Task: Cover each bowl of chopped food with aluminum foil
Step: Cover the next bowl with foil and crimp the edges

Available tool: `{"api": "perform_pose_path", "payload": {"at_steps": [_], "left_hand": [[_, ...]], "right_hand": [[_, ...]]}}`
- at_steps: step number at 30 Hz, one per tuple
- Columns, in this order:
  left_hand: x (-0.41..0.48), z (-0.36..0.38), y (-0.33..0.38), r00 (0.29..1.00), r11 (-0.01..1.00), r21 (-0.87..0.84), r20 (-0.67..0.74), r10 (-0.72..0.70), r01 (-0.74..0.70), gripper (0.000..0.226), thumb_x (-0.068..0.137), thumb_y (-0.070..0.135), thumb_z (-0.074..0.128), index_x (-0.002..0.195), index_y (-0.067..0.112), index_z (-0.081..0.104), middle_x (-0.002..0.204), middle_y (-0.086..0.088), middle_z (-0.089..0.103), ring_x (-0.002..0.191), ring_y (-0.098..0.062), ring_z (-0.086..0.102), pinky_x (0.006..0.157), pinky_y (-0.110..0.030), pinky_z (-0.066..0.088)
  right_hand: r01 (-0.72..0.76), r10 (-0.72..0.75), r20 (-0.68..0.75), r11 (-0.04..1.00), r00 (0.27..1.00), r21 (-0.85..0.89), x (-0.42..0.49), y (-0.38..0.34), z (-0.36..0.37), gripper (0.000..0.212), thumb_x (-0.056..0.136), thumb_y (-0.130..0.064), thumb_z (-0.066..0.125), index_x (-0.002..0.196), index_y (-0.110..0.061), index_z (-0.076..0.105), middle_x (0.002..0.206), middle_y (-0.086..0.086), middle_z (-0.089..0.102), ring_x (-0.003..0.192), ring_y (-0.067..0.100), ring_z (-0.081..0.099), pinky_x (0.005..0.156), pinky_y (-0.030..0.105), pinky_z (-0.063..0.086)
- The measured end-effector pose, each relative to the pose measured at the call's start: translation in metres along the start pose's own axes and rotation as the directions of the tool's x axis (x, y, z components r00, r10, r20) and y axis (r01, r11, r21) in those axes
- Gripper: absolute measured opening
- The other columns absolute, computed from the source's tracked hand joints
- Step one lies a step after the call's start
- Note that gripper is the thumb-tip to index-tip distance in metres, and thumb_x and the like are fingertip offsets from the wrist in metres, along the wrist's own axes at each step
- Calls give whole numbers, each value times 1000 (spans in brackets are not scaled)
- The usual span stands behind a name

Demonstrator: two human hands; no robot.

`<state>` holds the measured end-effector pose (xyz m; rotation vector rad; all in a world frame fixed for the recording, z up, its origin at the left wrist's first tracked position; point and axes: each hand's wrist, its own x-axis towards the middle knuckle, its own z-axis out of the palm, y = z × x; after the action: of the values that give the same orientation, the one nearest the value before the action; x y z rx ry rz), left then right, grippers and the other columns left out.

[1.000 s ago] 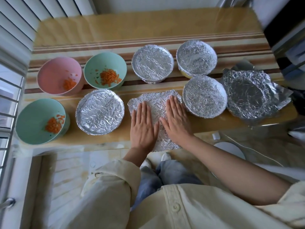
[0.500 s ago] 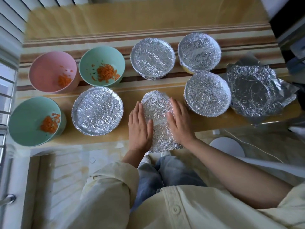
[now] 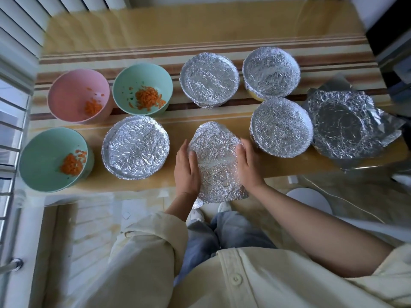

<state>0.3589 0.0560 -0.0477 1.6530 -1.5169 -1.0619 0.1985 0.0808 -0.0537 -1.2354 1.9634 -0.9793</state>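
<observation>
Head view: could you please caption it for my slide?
Left hand and right hand hold a foil sheet between them; three bowls are uncovered.

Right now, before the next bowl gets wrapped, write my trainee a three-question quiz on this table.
1. How many bowls stand uncovered, with orange chopped food showing?
2. True or false: the pink bowl is already covered with foil.
3. What do the left hand and right hand press between them? A) a crumpled foil sheet; B) a green bowl; C) a knife.

Key
1. Three: the pink bowl, the back green bowl and the front green bowl.
2. False: it is uncovered.
3. A.
</observation>
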Motion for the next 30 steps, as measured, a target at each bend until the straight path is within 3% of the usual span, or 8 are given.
{"api": "perform_pose_path", "payload": {"at_steps": [3,6,10,12,19,21,25,30], "left_hand": [[3,-2,7,985,981,-87,7,-172,172,38,106,29,30,129,10,54,116,-3,62,107,-18,54,87,-25,36],[0,-4,11,950,936,-170,-2,-312,307,33,107,26,29,114,3,53,90,1,52,89,-20,46,80,-30,35],[-9,-4,11,933,912,-229,-43,-358,339,32,106,21,31,121,-2,49,97,-6,51,90,-21,45,86,-35,38],[-15,-2,12,920,894,-274,-70,-386,354,32,106,19,31,125,0,48,100,-7,50,93,-21,45,88,-36,39],[-43,9,7,874,851,-258,-44,-483,458,21,101,24,34,106,6,44,91,-8,48,91,-30,49,88,-56,39],[-52,10,12,873,879,-91,-103,-477,469,33,101,25,35,120,0,45,113,-18,49,111,-34,45,93,-41,32],[-62,2,30,951,960,272,-309,23,65,49,94,31,35,133,3,45,129,-16,44,122,-28,37,104,-38,25],[-17,-3,25,903,736,555,69,425,-389,50,94,30,37,139,10,48,153,-14,37,143,-33,28,117,-40,17]], "right_hand": [[-50,50,42,999,998,-3,4,-10,-5,30,105,-27,30,83,-9,40,66,-1,36,58,11,34,59,33,27],[-80,83,172,996,982,-28,14,-21,-12,44,106,-32,25,102,3,50,96,19,54,88,27,52,78,44,39],[-24,65,321,991,945,-130,34,-37,-18,45,106,-33,26,113,2,53,105,20,57,100,27,54,83,35,40],[56,29,364,974,931,-220,41,-40,-19,46,105,-34,27,135,-5,49,134,14,53,125,26,48,101,31,35],[289,-233,201,900,952,-327,23,-35,-11,54,101,-37,29,144,-5,36,151,13,34,140,24,30,115,37,25],[301,-262,153,886,953,-352,11,-31,-9,60,99,-41,24,144,-4,35,152,14,32,141,25,28,115,41,26],[297,-280,101,861,955,-412,-12,-24,-8,57,100,-37,27,146,-4,33,154,15,27,143,27,24,115,46,23],[247,-247,60,856,967,-454,-27,-14,-4,56,100,-36,29,144,-2,36,153,17,30,143,31,24,116,49,20]]}}
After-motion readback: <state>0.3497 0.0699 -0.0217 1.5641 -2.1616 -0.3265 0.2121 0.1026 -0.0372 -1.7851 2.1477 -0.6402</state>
